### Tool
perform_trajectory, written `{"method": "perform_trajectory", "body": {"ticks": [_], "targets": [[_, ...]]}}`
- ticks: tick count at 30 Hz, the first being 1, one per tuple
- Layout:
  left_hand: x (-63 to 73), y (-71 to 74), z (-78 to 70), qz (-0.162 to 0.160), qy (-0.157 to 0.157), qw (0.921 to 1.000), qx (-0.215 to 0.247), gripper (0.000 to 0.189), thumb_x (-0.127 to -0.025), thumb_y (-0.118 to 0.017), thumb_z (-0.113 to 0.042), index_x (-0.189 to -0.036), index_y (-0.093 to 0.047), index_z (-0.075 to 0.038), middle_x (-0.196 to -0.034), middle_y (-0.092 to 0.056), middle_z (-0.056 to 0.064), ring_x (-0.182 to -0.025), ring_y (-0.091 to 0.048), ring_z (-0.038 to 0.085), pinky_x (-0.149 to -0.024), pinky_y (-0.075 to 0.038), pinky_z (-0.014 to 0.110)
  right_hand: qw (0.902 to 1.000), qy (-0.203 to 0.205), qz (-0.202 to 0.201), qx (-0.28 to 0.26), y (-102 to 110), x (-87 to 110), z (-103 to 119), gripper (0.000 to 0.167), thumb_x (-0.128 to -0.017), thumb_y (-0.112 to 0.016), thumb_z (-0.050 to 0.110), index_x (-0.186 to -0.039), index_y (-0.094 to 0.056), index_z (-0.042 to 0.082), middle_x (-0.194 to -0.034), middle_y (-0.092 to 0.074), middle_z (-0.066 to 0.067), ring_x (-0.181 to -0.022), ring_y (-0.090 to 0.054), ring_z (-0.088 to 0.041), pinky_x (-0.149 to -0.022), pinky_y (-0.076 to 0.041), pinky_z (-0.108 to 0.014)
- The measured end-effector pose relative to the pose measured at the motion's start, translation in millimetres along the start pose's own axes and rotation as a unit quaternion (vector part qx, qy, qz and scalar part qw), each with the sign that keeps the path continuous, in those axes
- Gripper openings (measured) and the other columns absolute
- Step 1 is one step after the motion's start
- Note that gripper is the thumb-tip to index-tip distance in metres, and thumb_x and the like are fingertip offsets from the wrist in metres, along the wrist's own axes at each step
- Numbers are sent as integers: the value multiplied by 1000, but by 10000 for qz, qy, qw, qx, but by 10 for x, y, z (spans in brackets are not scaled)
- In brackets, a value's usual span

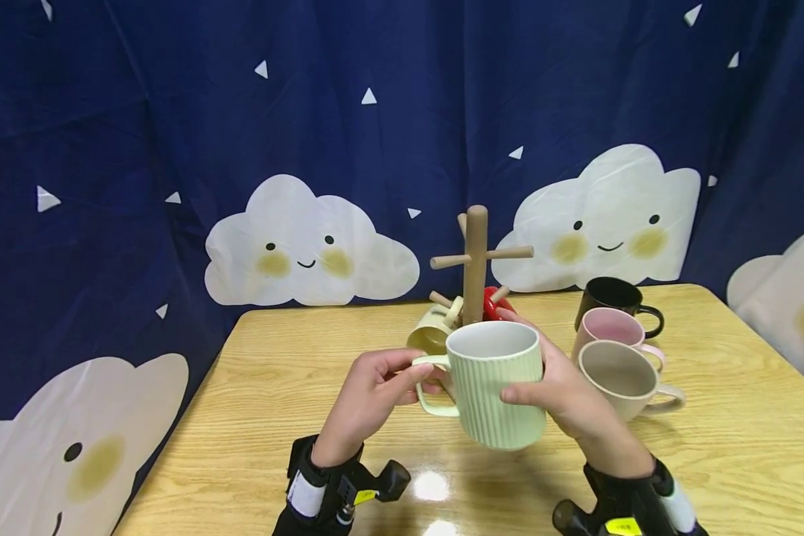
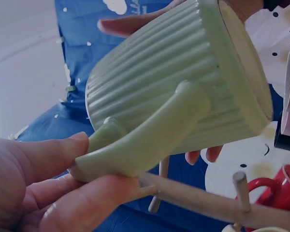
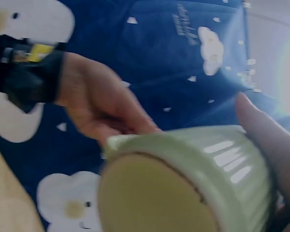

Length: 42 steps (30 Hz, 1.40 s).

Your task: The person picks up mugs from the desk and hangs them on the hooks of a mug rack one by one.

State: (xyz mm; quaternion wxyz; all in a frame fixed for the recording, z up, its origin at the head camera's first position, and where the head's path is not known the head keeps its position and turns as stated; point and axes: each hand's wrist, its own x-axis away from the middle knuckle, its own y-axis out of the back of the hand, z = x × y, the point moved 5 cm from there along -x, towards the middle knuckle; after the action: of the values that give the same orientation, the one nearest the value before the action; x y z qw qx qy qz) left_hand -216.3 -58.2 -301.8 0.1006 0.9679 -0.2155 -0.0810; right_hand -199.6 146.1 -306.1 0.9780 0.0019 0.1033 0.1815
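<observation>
A pale green ribbed mug (image 1: 499, 398) is held upright above the table, between both hands. My left hand (image 1: 383, 398) pinches its handle (image 2: 150, 135) between thumb and fingers. Round the mug's right side my right hand (image 1: 569, 387) grips the body, thumb on the near face and the other fingers mostly hidden behind it. Just beyond the mug stands a wooden mug tree (image 1: 476, 260) with several pegs. A cream mug (image 1: 435, 327) and a red mug (image 1: 492, 304) hang on its lower pegs, partly hidden.
On the right of the wooden table (image 1: 295, 372) a black mug (image 1: 610, 294), a pink mug (image 1: 610, 327) and a beige mug (image 1: 619, 376) stand in a close row, handles to the right. A dark blue curtain (image 1: 348, 52) with clouds hangs behind the table.
</observation>
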Motion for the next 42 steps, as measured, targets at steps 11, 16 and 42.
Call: {"method": "perform_trajectory", "body": {"ticks": [11,16,42], "targets": [[-65,13,40,17,-111,9989,-449,23,-89,-60,-22,-101,-69,-5,-96,-68,18,-79,-64,12,-70,-55,25,9898,-395,-1362,-147,-130,36,-214,70,-70,-73,1,-129,-35,-6,-102,-58,-1,-89,-60,-13,-75,-53,-30],[-50,127,1,-279,-252,9951,-912,26,-89,-59,-28,-109,-67,-12,-102,-69,9,-83,-67,14,-75,-54,26,9886,-307,-1470,-89,-6,52,-177,68,-71,-71,-2,-129,-36,-4,-102,-59,2,-89,-59,-12,-75,-53,-30],[37,533,10,-921,-26,9864,-1357,24,-87,-63,-25,-108,-67,-14,-98,-69,3,-76,-68,16,-73,-53,28,9308,-473,-3622,153,355,-11,-400,67,-72,-73,0,-128,-39,12,-103,-50,6,-89,-52,-4,-72,-48,-15]]}}
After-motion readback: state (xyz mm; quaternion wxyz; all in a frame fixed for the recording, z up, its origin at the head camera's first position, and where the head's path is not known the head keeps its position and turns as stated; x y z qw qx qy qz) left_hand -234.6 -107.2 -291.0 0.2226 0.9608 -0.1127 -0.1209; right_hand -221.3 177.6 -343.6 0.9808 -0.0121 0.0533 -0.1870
